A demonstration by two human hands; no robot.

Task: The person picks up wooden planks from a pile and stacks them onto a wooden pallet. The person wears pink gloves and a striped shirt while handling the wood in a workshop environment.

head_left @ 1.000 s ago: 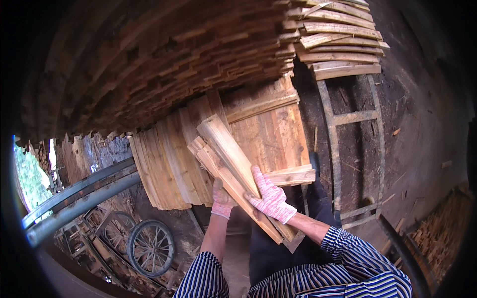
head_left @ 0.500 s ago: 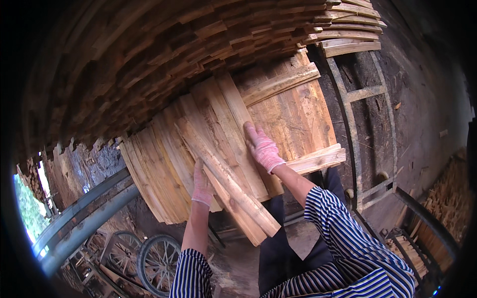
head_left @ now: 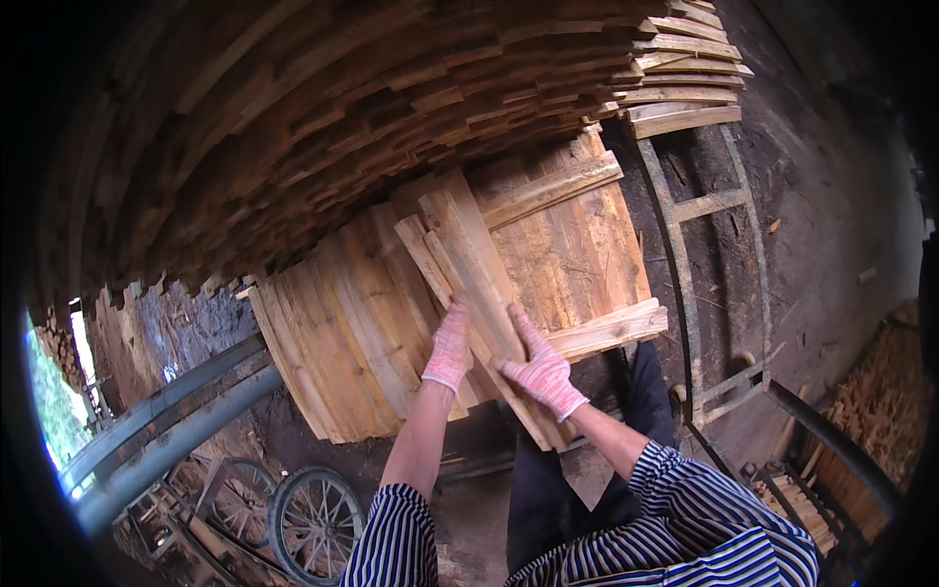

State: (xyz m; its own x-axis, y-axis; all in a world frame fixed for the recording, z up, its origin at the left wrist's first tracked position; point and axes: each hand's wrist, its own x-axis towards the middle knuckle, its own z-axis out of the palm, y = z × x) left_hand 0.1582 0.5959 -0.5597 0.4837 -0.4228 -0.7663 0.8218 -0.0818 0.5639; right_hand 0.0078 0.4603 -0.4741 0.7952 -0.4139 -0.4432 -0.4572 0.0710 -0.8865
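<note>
My left hand (head_left: 450, 347), in a pink-and-white knit glove, grips narrow wooden boards (head_left: 428, 256) from their left side. My right hand (head_left: 540, 370), gloved alike, holds the near part of a wider wooden board (head_left: 469, 245) by its right edge. These boards lie slanted together between both hands, their near ends over the edge toward my legs. Beneath and to the left is a layer of boards (head_left: 337, 323) laid side by side. Farther right, two crosswise strips (head_left: 558, 188) rest on a board surface (head_left: 577, 245). My fingers under the boards are hidden.
A tall stack of boards (head_left: 323, 108) overhangs the far side. A metal frame (head_left: 685, 284) stands right, with more boards (head_left: 685, 122) at its far end. Blue-grey pipes (head_left: 176, 430) and a spoked wheel (head_left: 315, 523) are at left. A wood pile (head_left: 871, 382) lies far right.
My left hand has moved right with the narrow boards, bringing them against the wider board. My right hand has slid nearer to me along that board.
</note>
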